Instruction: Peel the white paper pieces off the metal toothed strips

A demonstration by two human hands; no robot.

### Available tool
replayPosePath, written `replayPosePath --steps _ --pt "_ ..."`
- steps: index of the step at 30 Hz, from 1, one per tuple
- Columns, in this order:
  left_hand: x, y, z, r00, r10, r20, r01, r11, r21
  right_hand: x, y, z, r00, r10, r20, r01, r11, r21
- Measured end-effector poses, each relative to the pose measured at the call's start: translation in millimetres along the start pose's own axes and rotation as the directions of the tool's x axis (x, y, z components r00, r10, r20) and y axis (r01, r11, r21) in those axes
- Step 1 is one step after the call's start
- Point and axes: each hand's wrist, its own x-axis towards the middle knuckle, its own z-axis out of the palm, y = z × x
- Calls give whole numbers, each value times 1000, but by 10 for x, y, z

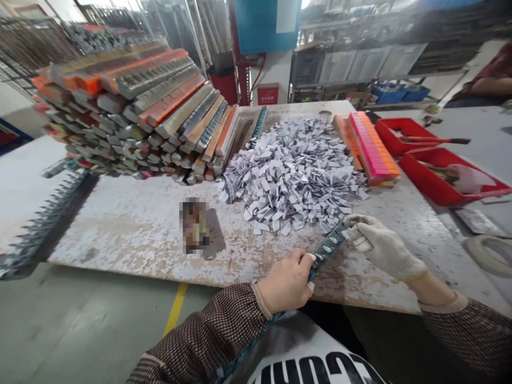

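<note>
My left hand, bare, is wrapped round a long, dark green toothed strip. The strip slants from my lap up toward the pile, its near end passing under my left forearm. A few small white pieces sit along its upper face. At its far end is my right hand in a white knitted glove, with thumb and fingers pinched together. What lies between those fingertips is too small to make out. Just beyond both hands spreads a large heap of small white chips.
Bars in grey, wood and orange are stacked at the left. Right of the heap lie pink and orange blocks, red bins and a tape roll. A blurred-out item stands on the worn tabletop. Another person's arm shows far right.
</note>
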Motion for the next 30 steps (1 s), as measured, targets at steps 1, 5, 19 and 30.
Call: replayPosePath --steps 1,5,19,30 --pt "2 -5 -3 1000 0 5 0 1000 -1 9 -15 3 1000 -16 -12 16 1000 -20" --pt "4 -16 2 1000 -1 10 1 1000 -13 46 -36 37 991 -130 -18 127 985 -114" --pt "12 -28 0 1000 3 26 -2 1000 -17 379 95 -13 957 -257 132 279 940 -197" --pt "44 -54 18 999 27 46 -26 999 -34 348 -112 -4 948 -268 171 307 912 -273"
